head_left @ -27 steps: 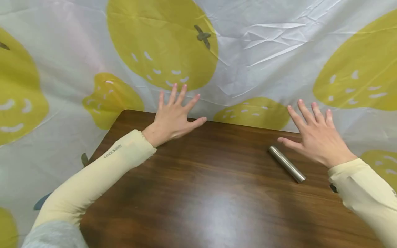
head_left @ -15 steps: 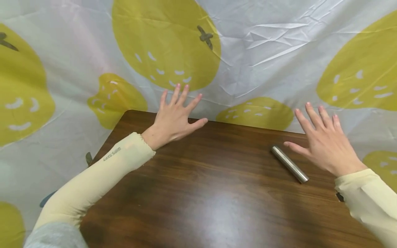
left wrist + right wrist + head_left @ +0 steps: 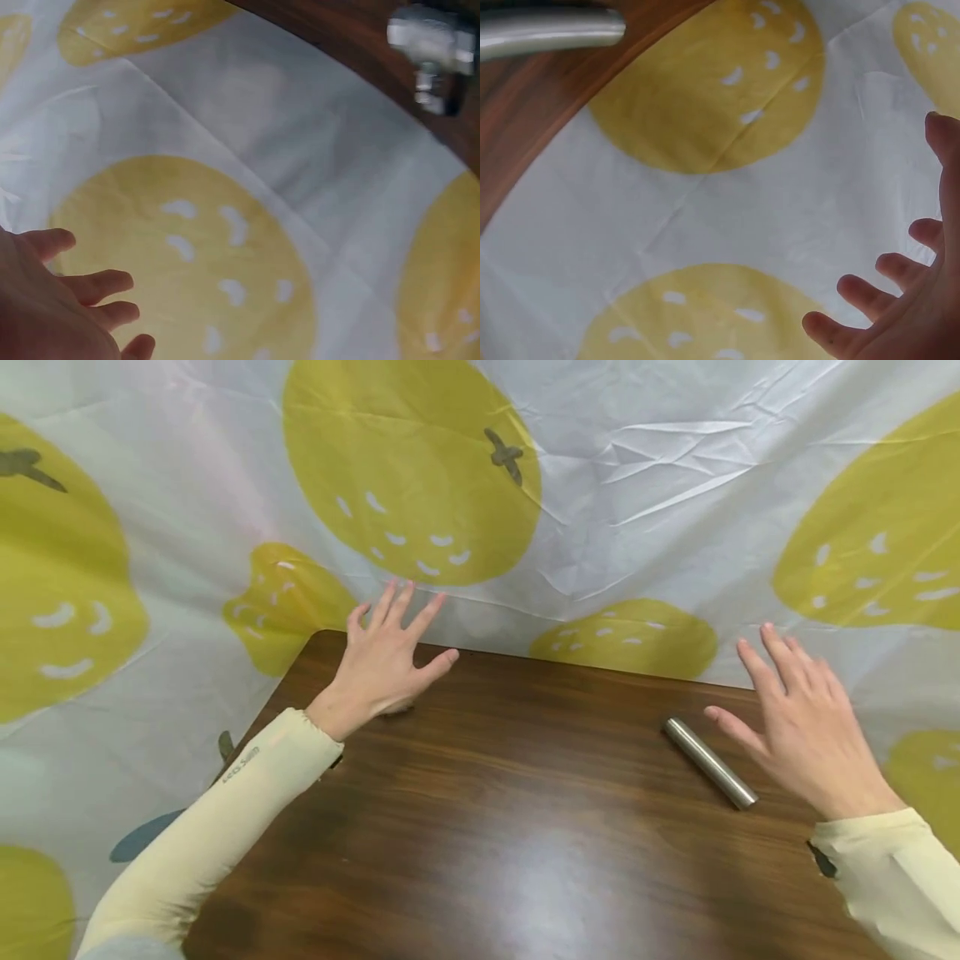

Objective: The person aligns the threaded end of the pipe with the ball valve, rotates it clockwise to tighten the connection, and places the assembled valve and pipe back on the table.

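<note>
My left hand (image 3: 378, 668), fingers spread, hovers over the back left of the table and holds nothing. Beneath its palm, mostly hidden in the head view, lies a small metal piece (image 3: 431, 41); the left wrist view shows it blurred, with a thick silver body and a thinner stub. On the right, my right hand (image 3: 813, 735) is held out with its fingers extended and nothing in them. A brushed-metal cylinder (image 3: 710, 763) lies slantwise on the table just left of that hand's thumb. The right wrist view catches one end of the cylinder (image 3: 555, 31) at upper left.
The dark brown wooden table (image 3: 510, 793) spans the lower part of the head view. Behind it and along its left side hangs a white cloth (image 3: 570, 510) printed with yellow fruit. Pale sleeves cover both forearms.
My left hand has shifted left and slightly down, its fingers bending a little. My right hand has drawn right and down, away from the cylinder. The whole view has drifted slightly.
</note>
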Demonstrator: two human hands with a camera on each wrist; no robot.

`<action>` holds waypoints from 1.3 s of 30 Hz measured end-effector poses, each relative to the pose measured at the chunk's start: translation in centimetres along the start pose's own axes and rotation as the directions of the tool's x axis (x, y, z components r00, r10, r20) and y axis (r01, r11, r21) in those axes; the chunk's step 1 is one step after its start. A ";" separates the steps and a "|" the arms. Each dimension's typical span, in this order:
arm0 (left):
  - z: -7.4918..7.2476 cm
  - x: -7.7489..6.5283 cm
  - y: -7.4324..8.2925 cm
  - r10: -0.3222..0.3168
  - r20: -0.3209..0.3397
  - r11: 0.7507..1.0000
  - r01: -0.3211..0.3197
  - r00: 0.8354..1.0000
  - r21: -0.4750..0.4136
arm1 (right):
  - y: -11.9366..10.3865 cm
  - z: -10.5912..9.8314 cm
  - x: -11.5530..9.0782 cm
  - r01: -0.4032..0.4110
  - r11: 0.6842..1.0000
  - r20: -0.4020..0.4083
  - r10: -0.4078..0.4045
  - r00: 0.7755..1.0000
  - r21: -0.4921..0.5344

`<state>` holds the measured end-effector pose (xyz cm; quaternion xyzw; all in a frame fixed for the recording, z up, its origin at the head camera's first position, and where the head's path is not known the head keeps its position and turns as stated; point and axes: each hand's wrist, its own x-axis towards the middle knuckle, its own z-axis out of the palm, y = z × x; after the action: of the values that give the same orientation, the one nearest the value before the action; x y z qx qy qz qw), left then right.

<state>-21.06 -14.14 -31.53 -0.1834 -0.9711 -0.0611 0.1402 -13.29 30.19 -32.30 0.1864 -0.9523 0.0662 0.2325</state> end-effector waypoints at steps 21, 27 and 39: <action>8.4 -2.6 -7.3 -0.233 0.178 0.861 0.288 0.956 -0.419 | 4.8 4.0 -6.5 -0.324 0.916 -0.056 0.346 0.937 0.237; 11.1 -3.7 -9.0 -0.277 0.247 0.832 0.360 0.929 -0.421 | 6.0 6.1 -7.4 -0.408 0.865 0.064 0.408 0.911 0.293; 14.4 -4.2 -10.0 -0.380 0.334 0.721 0.503 0.862 -0.477 | 6.6 10.2 -8.9 -0.479 0.841 0.334 0.389 0.858 0.251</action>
<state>-24.65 -22.37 -47.12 0.0168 -0.9363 -0.3483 -0.0418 -12.82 37.03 -45.68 0.0067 -0.9678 0.2477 0.0452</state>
